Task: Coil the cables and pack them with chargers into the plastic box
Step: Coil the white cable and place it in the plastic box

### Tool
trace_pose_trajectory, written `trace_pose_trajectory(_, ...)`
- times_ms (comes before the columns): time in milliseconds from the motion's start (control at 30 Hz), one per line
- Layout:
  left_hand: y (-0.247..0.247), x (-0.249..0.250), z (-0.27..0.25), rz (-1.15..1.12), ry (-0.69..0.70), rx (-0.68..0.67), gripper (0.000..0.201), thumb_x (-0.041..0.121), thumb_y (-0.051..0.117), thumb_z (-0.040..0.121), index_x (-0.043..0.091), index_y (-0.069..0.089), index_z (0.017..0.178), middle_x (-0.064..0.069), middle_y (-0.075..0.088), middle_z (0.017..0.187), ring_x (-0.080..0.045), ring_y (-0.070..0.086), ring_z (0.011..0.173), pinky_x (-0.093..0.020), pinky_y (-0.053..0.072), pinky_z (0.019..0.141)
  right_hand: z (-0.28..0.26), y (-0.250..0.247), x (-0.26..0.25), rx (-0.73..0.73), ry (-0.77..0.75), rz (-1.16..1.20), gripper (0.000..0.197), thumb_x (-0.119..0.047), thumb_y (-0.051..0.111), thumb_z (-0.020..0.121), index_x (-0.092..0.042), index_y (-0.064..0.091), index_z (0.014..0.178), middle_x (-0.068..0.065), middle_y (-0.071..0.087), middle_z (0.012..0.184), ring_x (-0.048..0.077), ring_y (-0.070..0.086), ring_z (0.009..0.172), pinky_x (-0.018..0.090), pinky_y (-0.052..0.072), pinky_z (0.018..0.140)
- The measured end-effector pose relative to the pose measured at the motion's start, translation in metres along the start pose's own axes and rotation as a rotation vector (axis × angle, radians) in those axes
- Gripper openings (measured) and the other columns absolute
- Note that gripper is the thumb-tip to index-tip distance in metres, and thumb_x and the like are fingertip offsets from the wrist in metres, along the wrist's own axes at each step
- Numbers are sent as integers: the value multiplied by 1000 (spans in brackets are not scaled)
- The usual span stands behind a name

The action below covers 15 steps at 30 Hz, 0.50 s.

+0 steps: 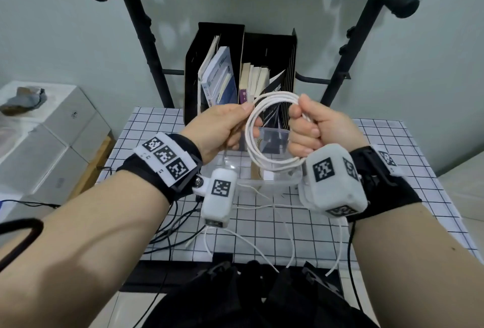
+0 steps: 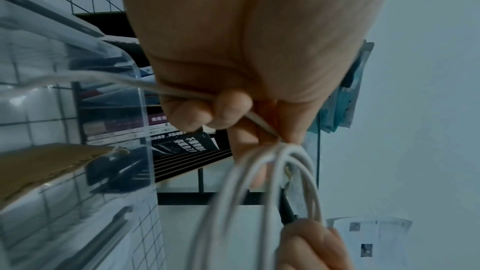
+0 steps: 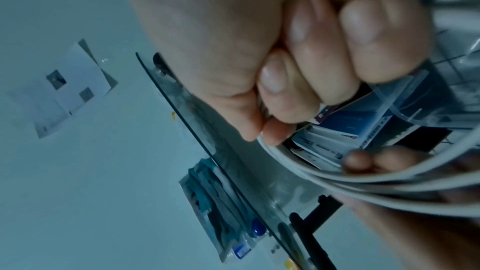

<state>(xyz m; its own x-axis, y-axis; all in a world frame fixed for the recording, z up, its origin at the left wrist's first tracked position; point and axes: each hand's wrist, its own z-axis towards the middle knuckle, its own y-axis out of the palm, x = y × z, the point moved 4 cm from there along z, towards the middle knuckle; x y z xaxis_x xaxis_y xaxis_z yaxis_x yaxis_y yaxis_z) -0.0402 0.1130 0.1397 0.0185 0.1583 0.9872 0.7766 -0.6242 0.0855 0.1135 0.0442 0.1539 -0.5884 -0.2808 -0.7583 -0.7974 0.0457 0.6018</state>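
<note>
Hands left (image 1: pixel 222 128) and right (image 1: pixel 318 126) both grip the coiled white cable (image 1: pixel 251 131) above the plastic box (image 1: pixel 267 183).

Both forearms reach forward, raised above the table, wrists strapped in black bands. The left hand (image 1: pixel 222 128) curls its fingers (image 2: pixel 223 110) and pinches the cable. The right hand (image 1: pixel 317 128) is a closed fist around the cable loops.

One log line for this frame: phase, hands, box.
phase: coiling | left hand, right hand: grip looped white cable | clear plastic box: below on table
</note>
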Motion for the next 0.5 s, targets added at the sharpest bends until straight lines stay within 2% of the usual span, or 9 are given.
trace_pose_trajectory(67, -1, -10, -2, 19, -22, 22, 35, 32, 41, 100, 12, 64, 82, 4, 60, 56, -9, 38, 43, -24, 33, 49, -1, -4, -6, 19, -38, 50, 34, -36, 37, 98, -16, 49, 73, -8, 31, 39, 5, 23, 28, 21, 13, 40)
trace_pose_trajectory(133, -4, -19, -5, 22, -54, 51, 32, 30, 42, 99, 13, 65, 84, 3, 61, 61, -9, 42, 46, -24, 35, 52, -2, -8, -12, 55, -73, 99, 33, -37, 39, 97, -17, 48, 72, -8, 30, 38, 5, 23, 28, 20, 14, 39)
trace_pose_trajectory(300, -7, -42, -11, 87, -96, 77, 31, 25, 41, 100, 16, 67, 87, 5, 56, 57, -8, 43, 46, -22, 37, 52, -5, -18, -25, 115, -169, 224, 29, -38, 45, 88, -18, 50, 67, -7, 28, 36, 6, 22, 28, 19, 17, 36)
trace_pose_trajectory(400, -6, -52, -13, 113, -130, 69, 26, 21, 40, 101, 15, 66, 99, 3, 59, 62, -7, 47, 48, -21, 42, 54, -6, -23, -30, 165, -217, 264, 37, -37, 40, 95, -18, 50, 65, -7, 27, 37, 7, 20, 28, 19, 17, 36)
trace_pose_trajectory(500, -3, -58, -14, 105, -152, 118, 17, 10, 37, 101, 8, 54, 104, -3, 62, 69, -8, 53, 49, -24, 45, 58, -7, -30, -32, 267, -270, 335, 43, -39, 36, 100, -18, 48, 64, -8, 26, 39, 8, 18, 31, 19, 16, 37)
